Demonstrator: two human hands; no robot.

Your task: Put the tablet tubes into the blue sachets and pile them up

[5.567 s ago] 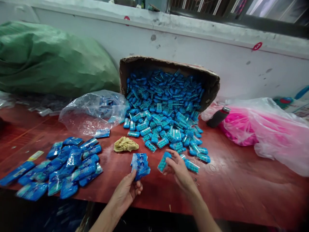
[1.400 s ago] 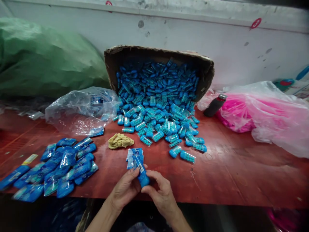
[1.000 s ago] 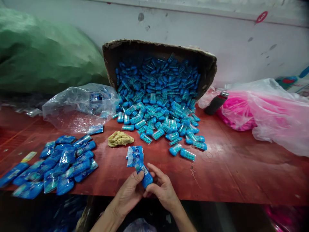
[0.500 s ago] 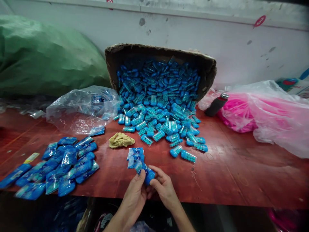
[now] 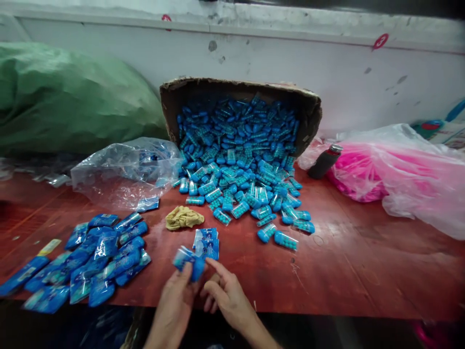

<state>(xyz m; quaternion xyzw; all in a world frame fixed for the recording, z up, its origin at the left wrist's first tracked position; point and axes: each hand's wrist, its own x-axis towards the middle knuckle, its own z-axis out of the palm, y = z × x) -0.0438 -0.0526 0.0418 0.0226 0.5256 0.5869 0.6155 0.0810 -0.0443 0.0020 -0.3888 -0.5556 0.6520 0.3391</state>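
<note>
My left hand [image 5: 178, 290] holds a blue printed packet [image 5: 189, 261] between thumb and fingers, slightly blurred by motion. Close by on the right is my right hand [image 5: 227, 293], its index finger stretched toward the packet's edge and its other fingers loosely curled, with nothing visible in them. Just beyond both hands, a few flat blue printed sachets [image 5: 208, 248] overlap on the table. A pile of filled blue packets [image 5: 105, 257] lies to the left. Clear containers of turquoise beads with blue ends [image 5: 240, 184] spill toward me from a tipped cardboard box [image 5: 315, 114].
A crumpled yellowish cloth [image 5: 184, 218] lies behind the sachets on the red table [image 5: 345, 271]. Further back are a clear plastic bag [image 5: 109, 169], a big green sack [image 5: 72, 97], a dark bottle [image 5: 325, 161] and a bag of pink items [image 5: 363, 169].
My left hand has moved left with the blue packet. My right hand has come off the packet and its fingers have spread. The view has tilted up slightly.
</note>
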